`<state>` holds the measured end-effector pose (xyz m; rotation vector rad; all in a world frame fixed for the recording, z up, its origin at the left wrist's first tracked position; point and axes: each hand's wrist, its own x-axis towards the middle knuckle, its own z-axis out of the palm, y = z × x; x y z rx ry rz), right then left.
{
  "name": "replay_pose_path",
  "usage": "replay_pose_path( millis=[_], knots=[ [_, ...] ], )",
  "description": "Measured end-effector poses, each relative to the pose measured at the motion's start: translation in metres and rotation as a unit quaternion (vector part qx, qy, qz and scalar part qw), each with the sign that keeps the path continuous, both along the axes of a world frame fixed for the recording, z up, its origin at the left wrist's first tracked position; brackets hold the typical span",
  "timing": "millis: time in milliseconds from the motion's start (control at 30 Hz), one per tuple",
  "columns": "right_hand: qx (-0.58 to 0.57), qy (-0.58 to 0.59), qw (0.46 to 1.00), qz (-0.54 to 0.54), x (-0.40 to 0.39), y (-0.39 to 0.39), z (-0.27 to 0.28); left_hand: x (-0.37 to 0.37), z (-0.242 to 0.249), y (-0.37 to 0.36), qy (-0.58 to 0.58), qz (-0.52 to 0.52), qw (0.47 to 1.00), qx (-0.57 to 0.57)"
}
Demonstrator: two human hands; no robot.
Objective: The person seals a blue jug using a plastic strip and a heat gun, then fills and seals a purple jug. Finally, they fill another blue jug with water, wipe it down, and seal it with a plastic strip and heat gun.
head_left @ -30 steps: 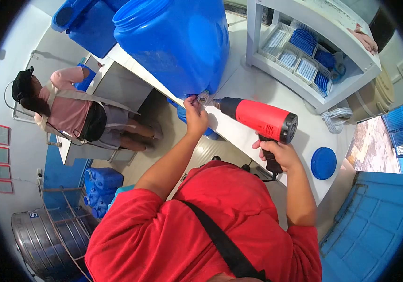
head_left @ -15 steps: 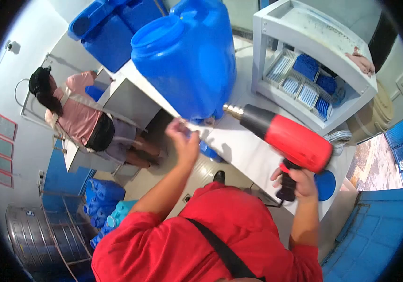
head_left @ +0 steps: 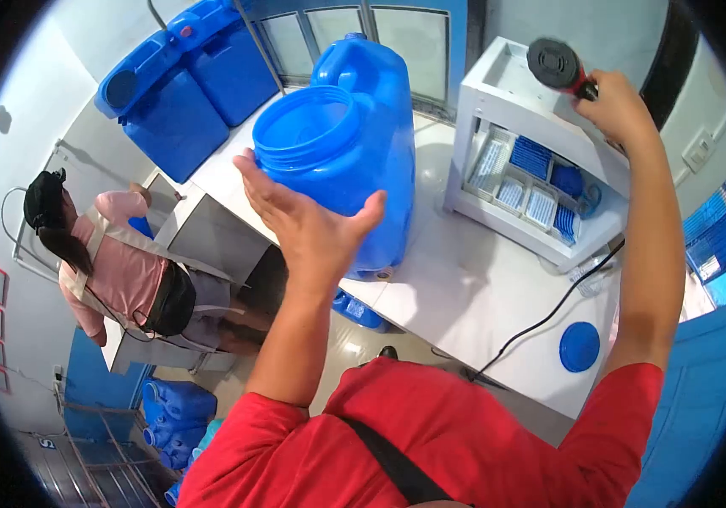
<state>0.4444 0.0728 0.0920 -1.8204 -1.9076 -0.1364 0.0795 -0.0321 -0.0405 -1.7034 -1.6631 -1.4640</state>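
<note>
Heat gun (head_left: 556, 64) grasped in right grip (head_left: 621, 110), at shelf's (head_left: 525, 117) upper edge; likely parking, wants steady lowering. Left grip (head_left: 308, 224) released.

This looks like a small workshop or shop. Blue jugs (head_left: 386, 182) stand at twelve, ten and eight o'clock, a counter (head_left: 483, 315) reaches four.

The rear of the heat gun (head_left: 556, 66) hides its nozzle, and the right hand (head_left: 613, 106) covers most of its handle. The left hand (head_left: 305, 220) hides part of the blue container (head_left: 384, 161); whether they touch cannot be told. The metal tank (head_left: 52, 464) is cut off.
</note>
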Motion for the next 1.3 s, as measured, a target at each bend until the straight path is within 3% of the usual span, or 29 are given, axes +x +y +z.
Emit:
replay_pose_path(
  millis=[67, 133, 200, 267, 300, 333, 400, 467, 533, 600, 633, 667, 700, 733, 767, 833, 900, 933, 1000, 1033, 1100, 1167, 1233, 1267, 1300],
  knots=[
    [-0.060, -0.124, 0.987, -0.078, 0.006, 0.028, -0.008, -0.001, 0.002, 0.008, 0.000, 0.051, 0.998, -0.038],
    [-0.099, -0.153, 0.981, -0.073, -0.002, 0.035, -0.013, -0.010, 0.000, 0.022, -0.016, 0.037, 0.999, -0.029],
    [0.049, -0.163, 0.985, -0.030, -0.011, 0.026, -0.024, -0.011, 0.001, 0.035, -0.036, 0.024, 0.998, -0.037],
    [0.286, -0.096, 0.948, 0.102, -0.061, 0.016, -0.025, -0.008, 0.003, 0.048, -0.049, 0.035, 0.997, -0.044],
    [0.187, 0.081, 0.965, 0.163, -0.106, -0.006, -0.023, -0.007, 0.004, 0.055, -0.063, 0.043, 0.996, -0.053],
    [0.078, 0.253, 0.939, 0.218, -0.144, -0.021, -0.021, -0.007, 0.005, 0.061, -0.061, 0.045, 0.996, -0.051],
    [0.122, 0.289, 0.899, 0.306, -0.179, 0.022, -0.079, -0.010, 0.008, 0.073, -0.080, 0.035, 0.995, -0.043],
    [0.007, 0.375, 0.880, 0.292, -0.208, 0.070, -0.145, -0.015, 0.010, 0.081, -0.071, 0.051, 0.995, -0.040],
    [-0.143, 0.448, 0.865, 0.174, -0.237, 0.106, -0.223, -0.028, 0.009, 0.081, -0.065, 0.069, 0.995, -0.040],
    [-0.177, 0.588, 0.769, 0.178, -0.255, 0.103, -0.260, -0.059, 0.001, 0.072, -0.199, -0.086, 0.976, 0.034],
    [-0.171, 0.590, 0.768, 0.180, -0.260, 0.099, -0.265, -0.084, -0.010, 0.071, -0.183, -0.036, 0.982, 0.026],
    [-0.150, 0.636, 0.721, 0.229, -0.266, 0.092, -0.271, -0.104, -0.023, 0.072, -0.140, -0.048, 0.989, 0.004],
    [-0.130, 0.678, 0.669, 0.275, -0.271, 0.090, -0.277, -0.118, -0.042, 0.079, -0.158, -0.159, 0.972, -0.066],
    [-0.131, 0.681, 0.667, 0.272, -0.275, 0.094, -0.283, -0.128, -0.060, 0.083, -0.174, -0.267, 0.938, -0.137],
    [-0.126, 0.660, 0.687, 0.277, -0.279, 0.101, -0.289, -0.128, -0.077, 0.079, -0.171, -0.269, 0.937, -0.140],
    [-0.112, 0.638, 0.707, 0.284, -0.282, 0.123, -0.298, -0.112, -0.103, 0.073, -0.165, -0.177, 0.959, -0.150],
    [-0.212, 0.659, 0.653, 0.307, -0.281, 0.147, -0.312, -0.100, -0.109, 0.082, -0.185, -0.184, 0.954, -0.151],
    [-0.211, 0.659, 0.653, 0.308, -0.278, 0.162, -0.328, -0.098, -0.111, 0.085, -0.210, -0.184, 0.947, -0.157],
    [-0.290, 0.709, 0.633, 0.109, -0.270, 0.202, -0.365, -0.100, -0.114, 0.097, -0.204, -0.184, 0.949, -0.156],
    [-0.287, 0.708, 0.635, 0.109, -0.270, 0.223, -0.381, -0.103, -0.114, 0.103, -0.197, -0.189, 0.949, -0.156],
    [-0.167, 0.876, 0.451, 0.022, -0.273, 0.262, -0.397, -0.108, -0.114, 0.115, -0.187, -0.197, 0.949, -0.158],
    [-0.121, 0.878, 0.304, 0.348, -0.276, 0.243, -0.312, -0.115, -0.115, 0.124, -0.179, -0.199, 0.950, -0.161],
    [-0.073, 0.813, 0.420, 0.397, -0.290, 0.200, -0.220, -0.118, -0.115, 0.133, -0.173, -0.202, 0.951, -0.159],
    [-0.075, 0.815, 0.421, 0.391, -0.285, 0.186, -0.207, -0.119, -0.115, 0.137, -0.168, -0.205, 0.952, -0.151],
    [-0.054, 0.771, 0.511, 0.376, -0.280, 0.170, -0.201, -0.121, -0.118, 0.140, -0.171, -0.207, 0.950, -0.158]
  ],
)
